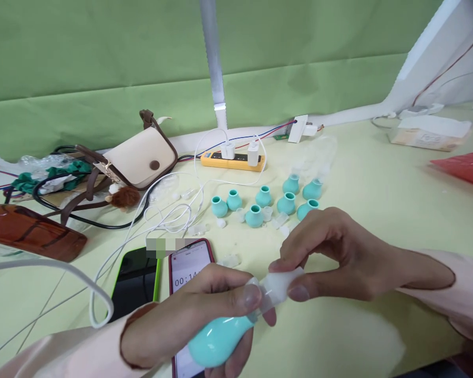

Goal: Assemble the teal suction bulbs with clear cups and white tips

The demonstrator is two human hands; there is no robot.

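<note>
My left hand (216, 302) is closed around a teal squeeze bulb (213, 344), its thumb pressed on a clear plastic neck piece (271, 295) at the bulb's mouth. Between the thumb and fingertips of my right hand (339, 257) is a milky white soft tip (283, 282), which meets the clear piece. How far the tip is seated on it I cannot tell. Beyond my hands stand several more teal bulbs (254, 216), mostly with open mouths upward. Small clear connectors (279, 220) and a white tip (220, 223) lie among them.
Under and beside my left arm lie a phone with a running timer (187, 262) and a green-edged phone (136, 278). White cables (177, 215) lead to a yellow power strip (232, 161). A cream handbag (137, 157) and a brown bottle (31, 231) are at left, a tissue pack (429, 134) at right.
</note>
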